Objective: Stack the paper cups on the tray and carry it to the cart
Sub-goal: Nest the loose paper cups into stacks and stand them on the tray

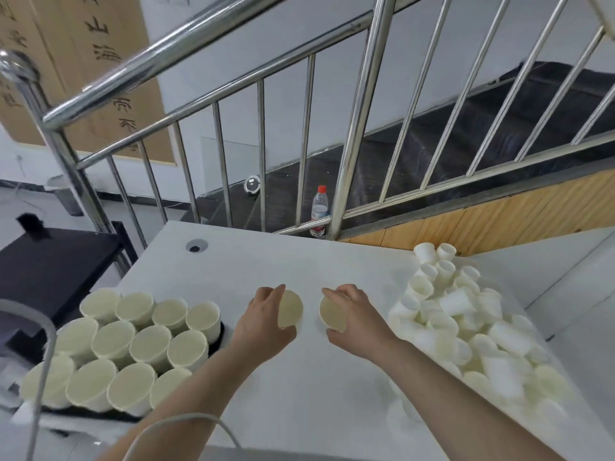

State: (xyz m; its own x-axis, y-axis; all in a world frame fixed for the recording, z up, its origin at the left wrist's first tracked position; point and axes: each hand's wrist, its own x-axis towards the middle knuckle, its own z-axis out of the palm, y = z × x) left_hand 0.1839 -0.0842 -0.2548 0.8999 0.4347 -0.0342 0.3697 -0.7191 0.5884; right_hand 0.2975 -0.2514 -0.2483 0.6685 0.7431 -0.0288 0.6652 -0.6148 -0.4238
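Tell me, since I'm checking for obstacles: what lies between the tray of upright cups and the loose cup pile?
In the head view, only the left hand and right hand, each gripping a cup, over bare white table.

A paper cup (pixel 290 309) in each hand (pixel 261 322).

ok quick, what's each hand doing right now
Left hand: grips a paper cup over the table.
Right hand: grips another paper cup.

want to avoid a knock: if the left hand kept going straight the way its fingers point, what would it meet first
Probably nothing close: the left hand, gripping a cup, points up the bare table, towards the railing beyond its far edge. Depth is unclear.
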